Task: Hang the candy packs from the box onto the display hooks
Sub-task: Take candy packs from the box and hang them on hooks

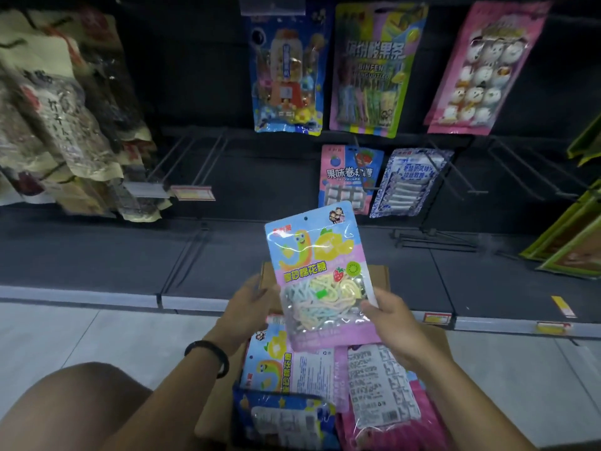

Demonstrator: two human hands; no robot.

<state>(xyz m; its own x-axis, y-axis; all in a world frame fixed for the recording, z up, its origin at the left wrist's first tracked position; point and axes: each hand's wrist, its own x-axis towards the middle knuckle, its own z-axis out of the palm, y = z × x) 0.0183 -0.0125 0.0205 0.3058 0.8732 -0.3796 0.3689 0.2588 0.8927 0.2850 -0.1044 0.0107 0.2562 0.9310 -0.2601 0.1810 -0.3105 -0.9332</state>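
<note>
A pastel candy pack (317,271) with a round hang hole at its top stands upright above the cardboard box (377,275). My right hand (395,323) grips its lower right edge. My left hand (252,309) touches its lower left side from behind; whether it grips the pack is unclear. In the box lie several more packs, among them a matching pastel pack (276,362), a pink one back-side up (380,388) and a blue one (283,418). Bare wire display hooks (192,154) jut from the dark back panel at left and others at right (520,167).
Hung packs fill the upper row (287,70), (374,70), (484,70) and two smaller ones lower (349,177), (409,183). Brown snack bags (65,125) crowd the left, green bags (572,242) the right. A dark base shelf (97,255) runs below. My knee (74,402) is at lower left.
</note>
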